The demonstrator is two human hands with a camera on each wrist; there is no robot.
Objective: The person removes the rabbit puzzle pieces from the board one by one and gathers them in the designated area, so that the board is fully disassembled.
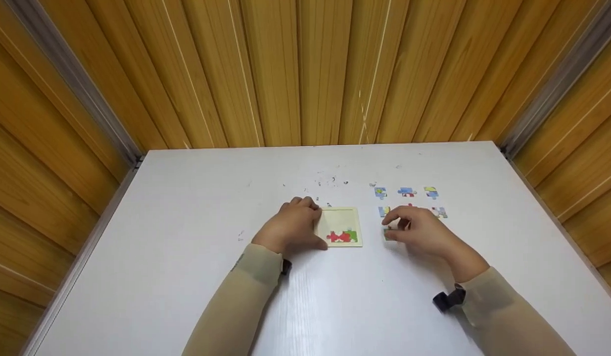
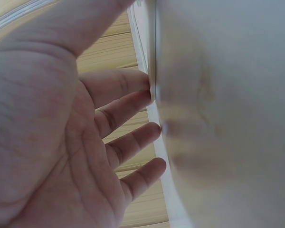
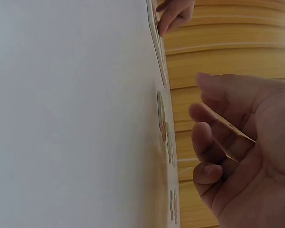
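A square, pale jigsaw tray (image 1: 337,220) lies on the table, with red and green puzzle pieces (image 1: 342,237) fitted along its near side. My left hand (image 1: 293,225) holds the tray at its left side, thumb at the near corner and fingers towards the far corner. In the left wrist view, fingertips (image 2: 145,85) meet the tray's edge. Right of the tray, my right hand (image 1: 424,230) hovers over a greenish puzzle piece (image 1: 387,236). The right wrist view shows its fingers loosely bent, apart from the piece (image 3: 161,111) on the table.
Beyond the right hand lie loose puzzle pieces in rows, among them a blue and red piece (image 1: 406,192) and a yellow and blue piece (image 1: 431,192). The hand partly hides the nearer row. Dark scuffs mark the white table (image 1: 196,198); wood-patterned walls (image 1: 285,74) enclose it.
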